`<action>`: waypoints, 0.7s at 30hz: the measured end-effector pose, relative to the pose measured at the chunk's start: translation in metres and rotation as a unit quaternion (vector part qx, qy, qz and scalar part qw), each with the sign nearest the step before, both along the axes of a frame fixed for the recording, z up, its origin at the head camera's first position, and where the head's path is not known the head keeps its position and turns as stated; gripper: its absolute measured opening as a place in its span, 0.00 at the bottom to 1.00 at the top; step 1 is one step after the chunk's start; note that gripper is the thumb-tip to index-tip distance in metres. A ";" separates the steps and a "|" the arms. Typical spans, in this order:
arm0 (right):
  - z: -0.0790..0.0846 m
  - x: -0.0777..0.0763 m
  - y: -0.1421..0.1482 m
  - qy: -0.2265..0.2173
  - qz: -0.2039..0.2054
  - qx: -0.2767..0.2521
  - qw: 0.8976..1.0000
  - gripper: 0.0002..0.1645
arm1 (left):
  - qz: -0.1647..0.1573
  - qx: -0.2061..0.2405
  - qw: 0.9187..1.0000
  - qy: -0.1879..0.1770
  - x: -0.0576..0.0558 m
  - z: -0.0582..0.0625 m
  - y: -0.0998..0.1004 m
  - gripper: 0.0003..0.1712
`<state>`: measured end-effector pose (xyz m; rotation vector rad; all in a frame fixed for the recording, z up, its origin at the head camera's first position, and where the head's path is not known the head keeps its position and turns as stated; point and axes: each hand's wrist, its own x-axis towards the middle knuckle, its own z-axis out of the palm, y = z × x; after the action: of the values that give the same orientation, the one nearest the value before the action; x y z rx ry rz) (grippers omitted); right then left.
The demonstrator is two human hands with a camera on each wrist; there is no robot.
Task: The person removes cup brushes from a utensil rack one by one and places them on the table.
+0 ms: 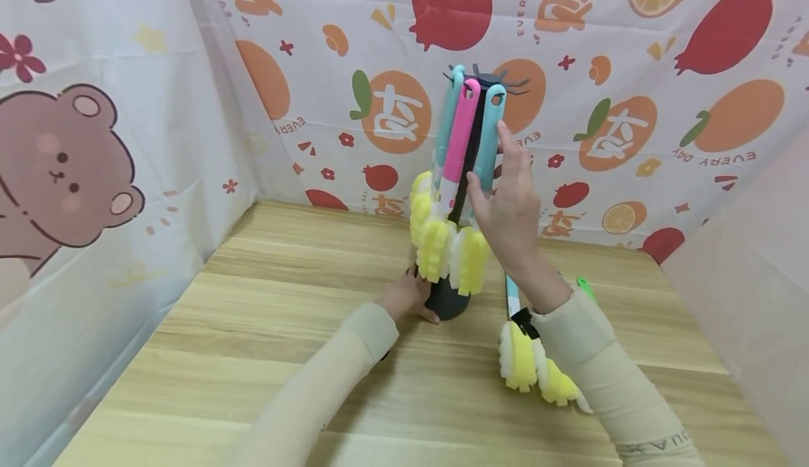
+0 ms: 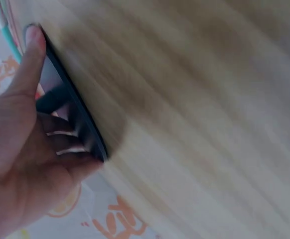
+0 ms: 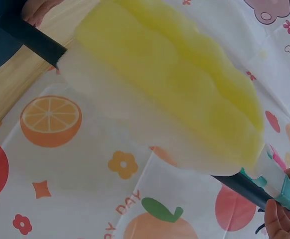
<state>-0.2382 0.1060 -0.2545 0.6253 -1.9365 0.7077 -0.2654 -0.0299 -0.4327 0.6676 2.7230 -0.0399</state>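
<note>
A dark stand [image 1: 472, 151] with hooks around its top rises from a round base [image 1: 450, 304]. My left hand [image 1: 407, 295] grips the base's edge, thumb on one side and fingers on the other in the left wrist view. From the hooks hang a pink-handled sponge brush [image 1: 464, 126], a teal-handled sponge brush [image 1: 448, 119] behind it, and another teal-handled one [image 1: 492, 126] at the right. My right hand [image 1: 510, 207] pinches this right brush's handle [image 3: 286, 195] between thumb and fingers. Its yellow-and-white sponge head [image 3: 170, 84] hangs below the hand.
On the wooden table [image 1: 265, 298], right of the stand, lie more sponge brushes [image 1: 521, 358], partly hidden by my right forearm. A green handle end [image 1: 585, 286] shows beyond the sleeve. A fruit-printed cloth [image 1: 291, 10] hangs behind the table, with cloth at both sides.
</note>
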 end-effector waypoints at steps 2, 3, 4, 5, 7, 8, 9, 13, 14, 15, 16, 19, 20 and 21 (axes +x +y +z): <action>0.000 0.000 0.002 -0.001 0.002 -0.001 1.000 0.40 | 0.012 -0.017 1.000 0.016 0.002 -0.002 0.004 0.63; 0.000 0.000 0.003 -0.003 0.002 0.000 1.000 0.39 | 0.021 -0.024 0.999 0.021 0.003 -0.003 0.007 0.64; 0.000 0.000 0.004 -0.004 0.003 0.001 1.000 0.39 | 0.030 -0.029 0.999 0.022 0.004 -0.004 0.009 0.63; 0.000 0.000 0.006 -0.005 0.003 0.003 1.000 0.38 | 0.039 -0.036 0.998 0.022 0.004 -0.005 0.011 0.63; 0.000 0.000 0.008 -0.007 0.004 0.005 1.000 0.37 | 0.061 -0.045 0.997 0.017 0.004 -0.007 0.016 0.63; 0.001 -0.001 0.009 -0.007 0.004 0.006 1.000 0.36 | 0.074 -0.049 0.996 0.013 0.003 -0.008 0.019 0.63; 0.001 -0.001 0.010 -0.007 0.004 0.007 1.000 0.36 | 0.086 -0.056 0.995 0.011 0.003 -0.008 0.022 0.63; 0.002 -0.002 0.013 -0.006 0.010 0.008 1.000 0.36 | 0.130 -0.098 0.987 -0.005 0.000 -0.009 0.035 0.62; 0.003 -0.002 0.013 -0.006 0.011 0.008 1.000 0.36 | 0.140 -0.105 0.985 -0.009 0.000 -0.009 0.037 0.61; 0.003 -0.002 0.014 -0.006 0.013 0.009 1.000 0.36 | 0.145 -0.116 0.983 -0.011 0.000 -0.009 0.040 0.60; 0.003 -0.003 0.014 -0.005 0.014 0.009 1.000 0.36 | 0.152 -0.122 0.981 -0.015 0.000 -0.008 0.042 0.59; 0.004 -0.005 0.016 -0.004 0.018 0.007 1.000 0.36 | 0.163 -0.125 0.979 -0.014 0.003 -0.005 0.044 0.58; 0.004 -0.006 0.016 -0.003 0.020 0.006 1.000 0.36 | 0.162 -0.128 0.979 -0.011 0.003 -0.004 0.044 0.58; 0.004 -0.006 0.017 -0.003 0.022 0.005 1.000 0.36 | 0.161 -0.130 0.978 -0.006 0.003 -0.004 0.044 0.58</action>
<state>-0.2444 0.1228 -0.2504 0.6749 -1.9381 0.7272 -0.2621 0.0145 -0.4362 0.1512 2.7108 -0.3051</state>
